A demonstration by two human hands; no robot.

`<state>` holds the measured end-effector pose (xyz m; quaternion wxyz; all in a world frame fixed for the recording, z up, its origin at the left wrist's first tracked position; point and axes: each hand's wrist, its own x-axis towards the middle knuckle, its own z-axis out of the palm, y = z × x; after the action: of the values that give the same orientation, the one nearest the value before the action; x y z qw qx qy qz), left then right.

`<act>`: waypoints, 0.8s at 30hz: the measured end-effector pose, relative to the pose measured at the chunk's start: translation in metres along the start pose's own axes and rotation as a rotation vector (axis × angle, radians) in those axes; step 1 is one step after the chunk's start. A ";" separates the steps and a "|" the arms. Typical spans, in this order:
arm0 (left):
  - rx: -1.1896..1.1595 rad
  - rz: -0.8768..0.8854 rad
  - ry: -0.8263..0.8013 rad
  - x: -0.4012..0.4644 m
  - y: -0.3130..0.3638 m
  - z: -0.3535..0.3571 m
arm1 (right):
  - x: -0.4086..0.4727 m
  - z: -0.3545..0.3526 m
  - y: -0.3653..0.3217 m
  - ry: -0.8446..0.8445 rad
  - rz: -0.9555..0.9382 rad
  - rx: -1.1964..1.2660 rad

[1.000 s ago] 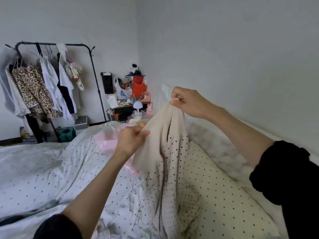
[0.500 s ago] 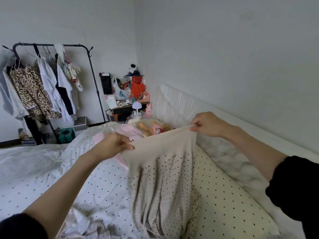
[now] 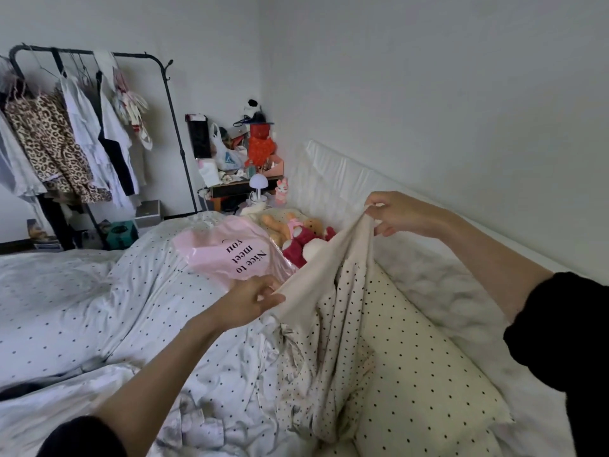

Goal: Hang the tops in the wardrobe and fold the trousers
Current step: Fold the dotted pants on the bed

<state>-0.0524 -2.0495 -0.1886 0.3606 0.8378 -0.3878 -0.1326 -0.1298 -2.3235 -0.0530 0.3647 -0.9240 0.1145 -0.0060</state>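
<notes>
Cream trousers with small black dots [image 3: 333, 324] hang by their plain cream waistband between both hands over the bed. My left hand [image 3: 253, 300] pinches the lower left end of the waistband. My right hand [image 3: 395, 214] grips the higher right end, so the band slopes up to the right. The legs drape down onto a dotted cream pillow [image 3: 418, 374]. At the far left stands a black clothes rack [image 3: 171, 103] hung with a leopard-print top [image 3: 49, 143] and white and black tops.
A pink plastic bag with printed words [image 3: 230, 249] lies on the white dotted duvet [image 3: 99, 301]. Plush toys [image 3: 296, 235] sit near the white headboard [image 3: 346, 179]. A cluttered bedside table [image 3: 240, 179] with a small lamp fills the corner.
My left hand has dropped lower and nearer, and my right hand has lifted, so the waistband went from level and taut to slanted. The view also dipped, showing the pink bag and toys.
</notes>
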 end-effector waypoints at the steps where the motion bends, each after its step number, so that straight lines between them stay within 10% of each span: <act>1: 0.094 -0.031 -0.047 0.000 -0.005 0.002 | -0.003 0.001 0.006 -0.022 0.016 -0.081; 8: 0.337 -0.186 -0.160 -0.016 -0.031 0.010 | -0.031 0.028 0.054 -0.100 0.014 -0.298; 24: 0.425 -0.292 0.224 -0.024 -0.041 -0.002 | -0.044 0.085 0.084 0.222 -0.011 -0.292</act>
<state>-0.0447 -2.0127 -0.2170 0.1947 0.9510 -0.2400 -0.0051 -0.1823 -2.3161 -0.1684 0.2116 -0.9615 0.1484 -0.0932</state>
